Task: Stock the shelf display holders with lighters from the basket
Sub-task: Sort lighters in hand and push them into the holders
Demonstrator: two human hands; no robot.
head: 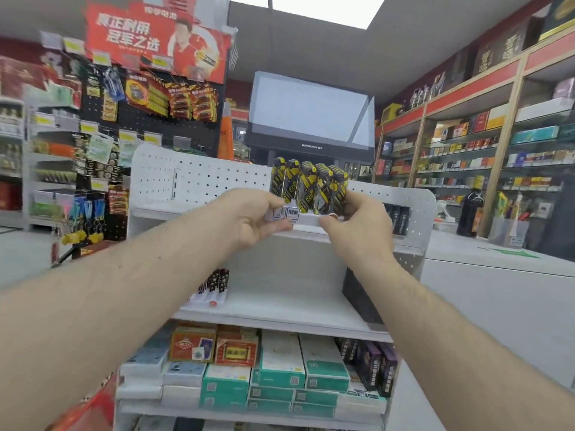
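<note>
While both grip it, left hand (253,217) and right hand (357,225) hold lighter holder (306,217).

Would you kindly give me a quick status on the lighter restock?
Both hands, left hand and right hand, grip white holder of yellow-black lighters at top shelf. Nothing blocking.

The white perforated metal shelf unit (199,178) carries dark star-patterned lighters (217,283) at 9 o'clock on its middle tier, a black box (361,293) at 3 o'clock, and teal-and-white cartons (281,362) on the tier below.
</note>
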